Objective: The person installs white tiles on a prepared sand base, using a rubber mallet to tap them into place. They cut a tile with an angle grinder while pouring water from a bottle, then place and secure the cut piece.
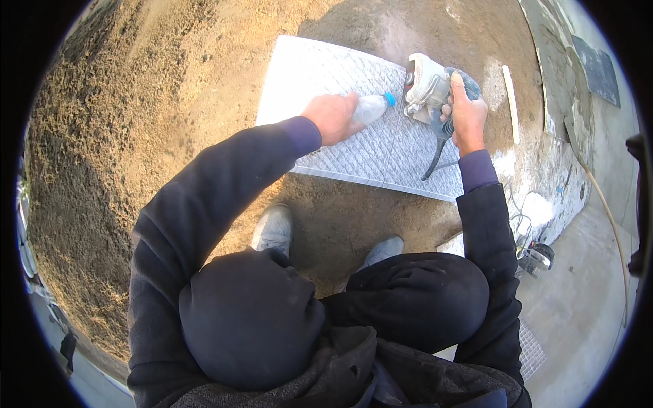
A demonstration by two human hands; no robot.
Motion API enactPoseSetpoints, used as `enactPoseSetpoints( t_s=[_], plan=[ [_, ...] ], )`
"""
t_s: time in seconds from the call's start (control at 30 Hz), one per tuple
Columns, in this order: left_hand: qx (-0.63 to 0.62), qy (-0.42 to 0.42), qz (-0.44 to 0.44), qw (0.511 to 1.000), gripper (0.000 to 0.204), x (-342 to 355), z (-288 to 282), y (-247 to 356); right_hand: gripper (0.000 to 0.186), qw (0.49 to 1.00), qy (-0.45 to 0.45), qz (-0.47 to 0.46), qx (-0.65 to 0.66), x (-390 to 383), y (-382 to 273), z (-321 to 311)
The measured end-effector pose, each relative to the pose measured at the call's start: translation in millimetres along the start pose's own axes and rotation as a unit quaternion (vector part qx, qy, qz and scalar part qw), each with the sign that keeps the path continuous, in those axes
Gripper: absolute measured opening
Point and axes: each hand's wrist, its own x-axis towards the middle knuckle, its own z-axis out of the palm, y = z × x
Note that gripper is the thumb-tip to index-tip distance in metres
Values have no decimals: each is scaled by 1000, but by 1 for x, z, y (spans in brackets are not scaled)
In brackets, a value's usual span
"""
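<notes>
A person in dark clothes crouches over a pale, textured slab (pixel 320 163) lying on bare dirt (pixel 177 81); their two shoes (pixel 273 230) stand just beside its near edge. The left hand (pixel 332 117) is wrapped around a clear plastic bottle (pixel 371 110), tilted over the middle of the slab with its blue cap (pixel 390 100) pointing right, toward the tool. How much liquid it holds is hard to tell. The right hand (pixel 469 115) grips the handle of a dusty power cutter (pixel 426 85) at the slab's far right part; whether the cutter rests on the slab or hangs just above it, I cannot tell. Its black cord (pixel 434 163) droops over the slab toward the person. A thin dark line (pixel 390 160) crosses the slab to the left of the cord. A narrow white strip (pixel 510 104) lies on the ground to the right.

For good handling here, I would judge that the cutter wants a firm, square wrist, the cord kept well away from the disc, and the bottle hand kept off to the side, clear of the blade's path, with any liquid directed away from the motor.
</notes>
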Motion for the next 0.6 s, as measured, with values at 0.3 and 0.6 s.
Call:
enactPoseSetpoints(
  t_s=[0.3,0.6],
  plan=[
    [0,6,4,1000,47,-1,0,0,34,1000,-11,-1,27,-10,1,-6],
    [12,-8,3,1000,47,-7,2,0,35,1000,0,-3,10,-14,1,-2]
  ],
)
